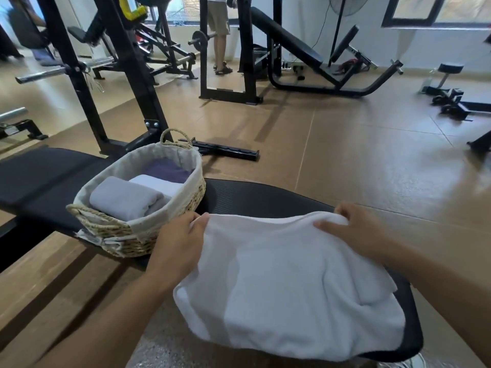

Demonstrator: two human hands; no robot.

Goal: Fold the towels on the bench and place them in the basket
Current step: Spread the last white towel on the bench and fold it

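Now your left hand [178, 244] and right hand [356, 229] each pinch a far corner of the white towel [287, 288], which drapes over the black bench [265, 197]. Just beside your left hand, the wicker basket [148, 235] sits on the bench, holding folded grey [125, 199], white [156, 183] and purple [167, 170] towels.

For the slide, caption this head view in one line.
Both hands, left and right, pinch a white towel over the black bench, beside a basket holding folded towels.
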